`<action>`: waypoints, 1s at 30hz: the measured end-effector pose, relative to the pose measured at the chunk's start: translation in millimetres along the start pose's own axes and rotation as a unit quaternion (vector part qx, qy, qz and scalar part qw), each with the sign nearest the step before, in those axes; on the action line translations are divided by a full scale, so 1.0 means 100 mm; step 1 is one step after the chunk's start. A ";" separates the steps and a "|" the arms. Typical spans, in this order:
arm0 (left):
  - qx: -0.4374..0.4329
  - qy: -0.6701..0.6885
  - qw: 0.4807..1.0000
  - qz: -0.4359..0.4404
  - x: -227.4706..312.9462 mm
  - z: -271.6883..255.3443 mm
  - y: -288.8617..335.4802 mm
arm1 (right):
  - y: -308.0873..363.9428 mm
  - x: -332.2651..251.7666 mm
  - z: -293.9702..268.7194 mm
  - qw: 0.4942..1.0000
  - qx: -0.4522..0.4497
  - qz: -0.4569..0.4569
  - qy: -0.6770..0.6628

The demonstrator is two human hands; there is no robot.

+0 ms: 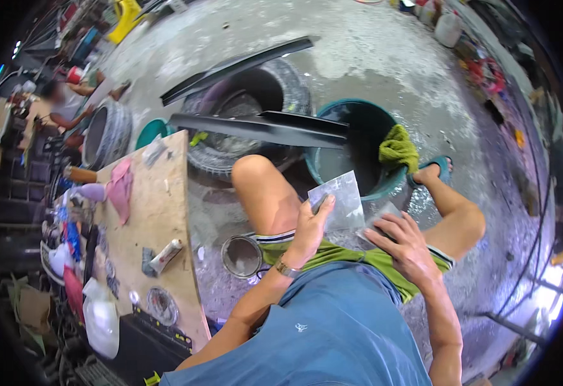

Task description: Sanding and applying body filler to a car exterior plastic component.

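Observation:
My left hand [310, 228] grips a thin grey rectangular plate [338, 202] by its near left edge, thumb on top. Pale smears mark the plate's face. Close by on the right, my right hand [407, 241] has its fingers bent over a smaller flat grey piece [382, 214], mostly covered by them; its kind is not clear. Both hands are above my lap. Beyond them stands a teal tub [320, 166] holding dark water, with a green cloth [398, 149] draped over its right rim.
Black trim strips [246, 127] lie across an upright tire [297, 83]. A small can [241, 256] stands by my left leg. On the left, a wooden board [172, 174] carries a tube [165, 257] and a pink cloth [120, 191]. A person [69, 109] sits at far left.

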State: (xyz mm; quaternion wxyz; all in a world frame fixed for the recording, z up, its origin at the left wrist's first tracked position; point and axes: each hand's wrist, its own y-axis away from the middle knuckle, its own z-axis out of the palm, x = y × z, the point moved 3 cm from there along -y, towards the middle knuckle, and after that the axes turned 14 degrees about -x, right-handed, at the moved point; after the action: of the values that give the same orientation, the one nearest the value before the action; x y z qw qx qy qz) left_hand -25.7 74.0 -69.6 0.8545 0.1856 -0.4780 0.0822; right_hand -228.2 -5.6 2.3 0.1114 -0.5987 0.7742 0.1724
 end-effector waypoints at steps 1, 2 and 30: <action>0.003 0.004 1.000 0.010 0.00 -0.05 -0.04 | 0.06 0.10 0.04 0.997 -0.004 0.025 -0.067; 0.001 0.009 1.000 0.017 -0.02 -0.08 -0.08 | 0.08 0.17 0.07 0.990 -0.008 0.055 -0.132; -0.053 0.111 0.991 -0.045 0.05 0.28 -0.38 | -0.01 0.41 0.70 0.971 0.162 0.104 -0.144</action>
State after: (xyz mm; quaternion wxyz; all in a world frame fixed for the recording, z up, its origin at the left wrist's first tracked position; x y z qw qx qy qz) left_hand -33.0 27.7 -61.3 0.9138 0.1512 -0.3750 0.0379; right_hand -240.4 -13.8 -77.1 0.2990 -0.4578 0.8256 0.1396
